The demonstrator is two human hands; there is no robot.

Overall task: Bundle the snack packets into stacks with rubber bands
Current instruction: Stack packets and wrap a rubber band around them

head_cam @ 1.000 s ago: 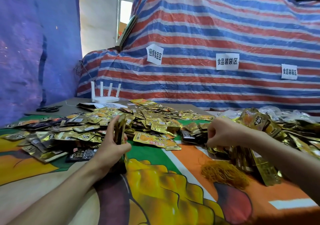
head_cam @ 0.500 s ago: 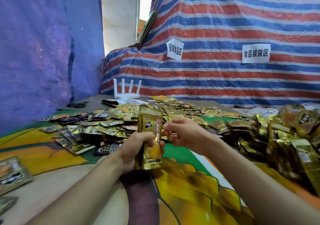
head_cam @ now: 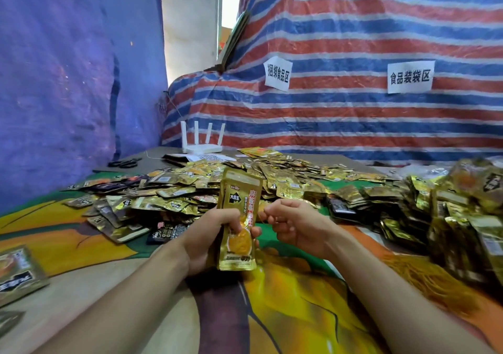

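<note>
We see soft, even daylight from the blown-out window (head_cam: 230, 13) far beyond the left grip (head_cam: 209, 234), glints on the foil packets (head_cam: 168, 204) behind it, only faint shadows, and smeared, stretched edges, worst on the rubber bands (head_cam: 424, 277) to its right.

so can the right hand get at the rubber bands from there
Probably yes. The rubber bands lie in a loose pile on the table just right of the right hand, uncovered, with nothing between. The left hand grips the packets, so the right is not tied up with them.
</note>
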